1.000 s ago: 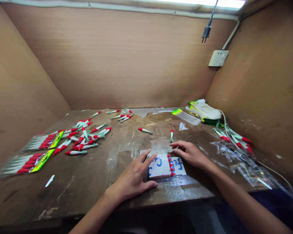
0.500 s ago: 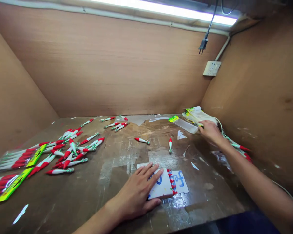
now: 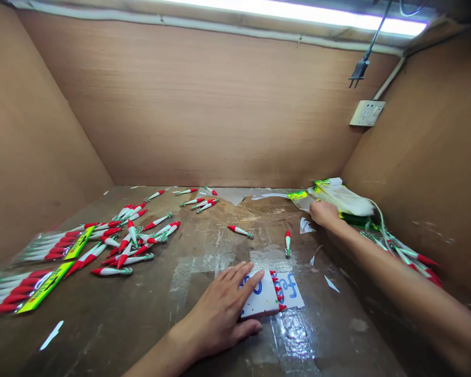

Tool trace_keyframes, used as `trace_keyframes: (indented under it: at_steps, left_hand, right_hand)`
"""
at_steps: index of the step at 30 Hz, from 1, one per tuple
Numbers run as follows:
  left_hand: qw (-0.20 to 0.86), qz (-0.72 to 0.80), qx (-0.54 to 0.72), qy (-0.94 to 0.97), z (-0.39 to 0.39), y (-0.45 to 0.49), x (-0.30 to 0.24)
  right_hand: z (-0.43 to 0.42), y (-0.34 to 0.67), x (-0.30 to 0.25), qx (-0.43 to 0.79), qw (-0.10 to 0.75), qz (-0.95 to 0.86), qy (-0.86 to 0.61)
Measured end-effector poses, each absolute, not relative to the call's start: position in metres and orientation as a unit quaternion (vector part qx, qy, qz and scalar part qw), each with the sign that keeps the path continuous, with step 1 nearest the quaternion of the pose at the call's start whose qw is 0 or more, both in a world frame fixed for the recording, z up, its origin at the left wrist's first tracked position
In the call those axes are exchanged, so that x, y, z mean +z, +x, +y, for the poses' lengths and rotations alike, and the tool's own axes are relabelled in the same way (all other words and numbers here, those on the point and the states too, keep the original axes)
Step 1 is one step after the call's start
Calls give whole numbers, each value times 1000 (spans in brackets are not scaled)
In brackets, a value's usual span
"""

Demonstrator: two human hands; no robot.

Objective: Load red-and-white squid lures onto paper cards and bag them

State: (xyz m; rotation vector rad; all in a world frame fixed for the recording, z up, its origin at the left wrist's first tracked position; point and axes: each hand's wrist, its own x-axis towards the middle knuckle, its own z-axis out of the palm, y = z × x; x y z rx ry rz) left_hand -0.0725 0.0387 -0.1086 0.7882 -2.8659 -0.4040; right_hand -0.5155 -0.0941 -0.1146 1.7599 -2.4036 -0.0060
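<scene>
The left hand [image 3: 220, 311] lies flat, fingers spread, on a white block [image 3: 264, 298] marked with blue writing. This pressure appears to keep the block from sliding on the worn table [image 3: 149, 309]. A row of red-tipped lures [image 3: 277, 291] sits along the block's right edge, just beyond the left fingertips, with only the red ends showing.

The right hand [image 3: 324, 213] is extended well away from the left, toward the far right corner. Its fingers rest on a stack of clear packaging bags [image 3: 339, 196] with yellow-green labels; whether they are closed on a bag cannot be determined.

Two single lures [image 3: 287, 243] lie between the hands. A loose pile of lures [image 3: 131, 241] and filled packs [image 3: 43, 272] lie far to the left of the left hand.
</scene>
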Motion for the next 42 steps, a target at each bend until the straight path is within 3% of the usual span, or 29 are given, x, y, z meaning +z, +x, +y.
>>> trace_keyframes:
  at_steps: [6,9,10,12,14,19,23,27,30,32,33,36,38,42]
  left_hand:
    - [181,-934,-150,268,33,-69,-88]
    - [263,-919,-74,283,29,-74,-66]
    - [279,-919,-38,277,27,-76,-59]
    - [288,-924,15,251,22,-81,-46]
    - [275,-936,12,221,14,-83,-41]
    - [287,-860,-305,291,-7,-73,-61]
    - [211,-754,-545,299,-14,-64,-75]
    - [173,-710,-623,281,-13,-67,-73]
    - [146,-704,-634,285,-14,-69,-75]
    - [139,-711,-622,296,-18,-67,-77]
    - [143,-720,-606,307,-21,-65,-78]
    - [217,-783,-447,375,-35,-50,-77]
    - [276,-832,-231,423,-44,-37,-75]
    - [267,-890,38,368,-49,-20,-78]
  right_hand:
    - [-72,-499,-69,82,110,-817,559]
    - [-38,-450,-43,123,116,-744,647]
    - [-23,-429,-35,149,66,-667,727]
    - [7,-386,-20,164,-112,-483,853]
    - [32,-352,-9,161,-242,-377,879]
    - [47,-336,-25,341,-456,-386,726]
    - [37,-343,-58,390,-497,-429,645]
    - [36,-330,-79,481,-536,-430,544]
    - [39,-324,-84,470,-585,-409,519]
    - [41,-326,-83,440,-556,-407,575]
    - [42,-328,-82,440,-499,-434,608]
    - [48,-328,-81,446,-203,-563,665]
    - [56,-318,-83,386,-87,-574,717]
    - [78,-277,-95,196,-114,-472,852]
